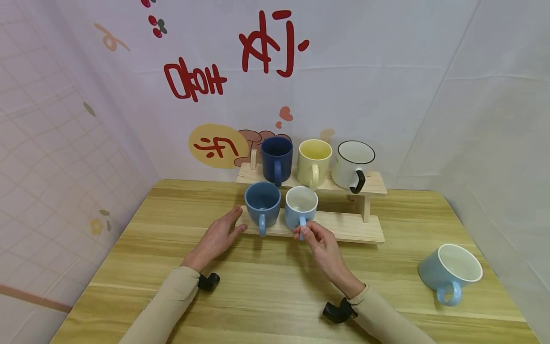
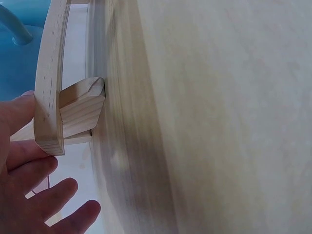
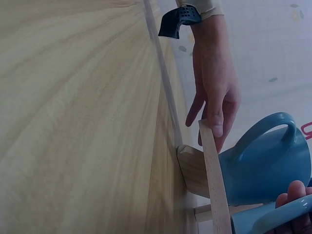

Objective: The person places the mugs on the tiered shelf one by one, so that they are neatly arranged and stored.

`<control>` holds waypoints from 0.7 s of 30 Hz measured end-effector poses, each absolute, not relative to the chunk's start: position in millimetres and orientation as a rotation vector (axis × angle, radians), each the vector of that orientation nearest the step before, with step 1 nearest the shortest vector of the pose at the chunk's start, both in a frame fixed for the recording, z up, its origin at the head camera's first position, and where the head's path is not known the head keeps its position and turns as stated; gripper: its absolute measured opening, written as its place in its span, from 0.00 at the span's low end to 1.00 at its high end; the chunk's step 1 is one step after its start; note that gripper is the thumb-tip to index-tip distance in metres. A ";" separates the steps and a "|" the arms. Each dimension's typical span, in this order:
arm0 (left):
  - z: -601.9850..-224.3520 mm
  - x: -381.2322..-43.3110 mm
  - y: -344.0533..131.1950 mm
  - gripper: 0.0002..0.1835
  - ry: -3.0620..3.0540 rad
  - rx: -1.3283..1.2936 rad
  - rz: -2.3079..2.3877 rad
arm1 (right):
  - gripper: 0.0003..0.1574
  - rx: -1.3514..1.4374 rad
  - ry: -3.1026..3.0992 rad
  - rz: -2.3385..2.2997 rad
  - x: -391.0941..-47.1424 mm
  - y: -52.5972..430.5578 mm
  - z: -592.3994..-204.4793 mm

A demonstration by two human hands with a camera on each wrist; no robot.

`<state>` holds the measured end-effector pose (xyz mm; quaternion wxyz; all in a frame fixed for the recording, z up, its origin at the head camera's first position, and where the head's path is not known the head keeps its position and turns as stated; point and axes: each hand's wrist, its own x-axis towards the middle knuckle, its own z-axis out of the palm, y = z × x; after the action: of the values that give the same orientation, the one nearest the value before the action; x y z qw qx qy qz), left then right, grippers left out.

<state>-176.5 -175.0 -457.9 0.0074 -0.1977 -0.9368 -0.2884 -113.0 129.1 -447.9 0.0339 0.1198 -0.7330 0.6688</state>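
Observation:
My right hand (image 1: 327,251) pinches the handle of a small light blue mug (image 1: 294,216) with a white inside. This mug stands upright on the lower board of a two-tier wooden rack (image 1: 343,225). At the board's left end, my left hand (image 1: 216,237) holds the edge between thumb and fingers; in the left wrist view, the thumb (image 2: 22,109) is by the board and the other fingers spread past its end. Between the hands, a darker blue mug (image 1: 263,206) sits on the same board, its handle facing forward.
Along the upper tier stand a navy mug (image 1: 277,160), a pale yellow mug (image 1: 312,167) and a white mug (image 1: 350,167) with a black rim and handle. A larger light blue mug (image 1: 447,270) is on the table (image 1: 266,296) at the right. White printed cloth (image 1: 365,71) hangs behind.

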 end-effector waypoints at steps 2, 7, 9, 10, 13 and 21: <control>-457.9 -176.4 -175.1 0.34 -2.929 -0.620 -0.903 | 0.18 0.366 -2.255 2.056 -113.6 128.8 -448.1; -458.2 -176.4 -175.5 0.34 -2.919 -0.631 -0.909 | 0.17 0.363 -2.247 2.060 -114.8 127.6 -448.8; -458.3 -176.3 -175.5 0.34 -2.915 -0.637 -0.906 | 0.17 0.359 -2.246 2.057 -115.1 127.3 -449.2; -458.2 -176.4 -175.4 0.34 -2.912 -0.641 -0.905 | 0.17 0.354 -2.247 2.054 -115.2 127.3 -449.3; -457.7 -176.7 -175.2 0.34 -2.903 -0.650 -0.904 | 0.16 0.345 -2.259 2.035 -115.8 127.7 -448.7; -458.2 -176.4 -175.0 0.33 -2.900 -0.646 -0.908 | 0.19 0.293 -2.379 1.964 -112.6 130.9 -444.2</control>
<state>-176.4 -175.0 -458.2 0.0173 -0.2078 -0.9334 -0.2921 -112.6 130.9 -444.2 0.0214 0.0945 -0.7676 0.6335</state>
